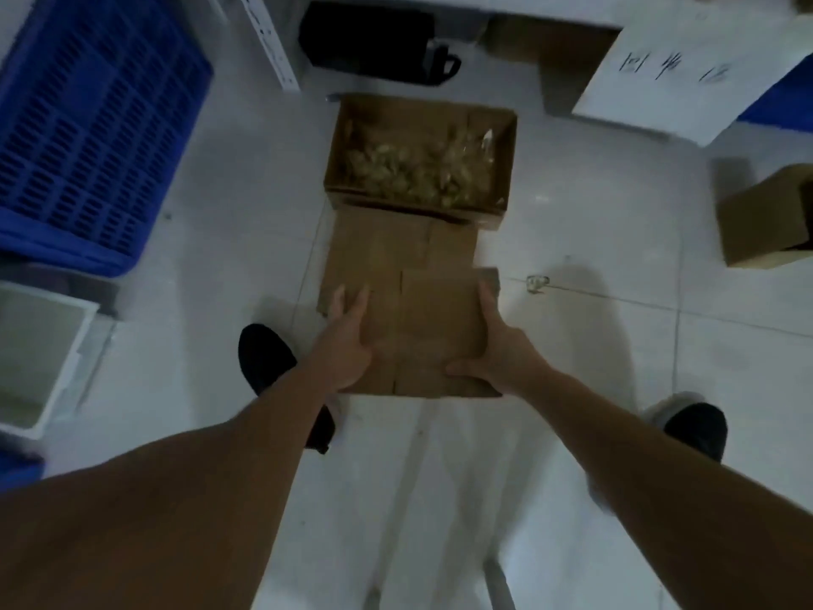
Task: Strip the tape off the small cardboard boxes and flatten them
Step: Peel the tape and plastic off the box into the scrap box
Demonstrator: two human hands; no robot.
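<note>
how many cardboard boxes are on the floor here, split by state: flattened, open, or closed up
Flattened: 2, one under the left hand and right hand, the flattened box, atop another flat box
Open with tape scraps inside: 1, the open box
Still boxed up: 1, the closed box at right
Total: 4

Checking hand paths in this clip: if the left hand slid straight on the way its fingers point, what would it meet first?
Probably the flattened cardboard lying ahead of the left hand, then the open box of scraps; depth is unclear.
</note>
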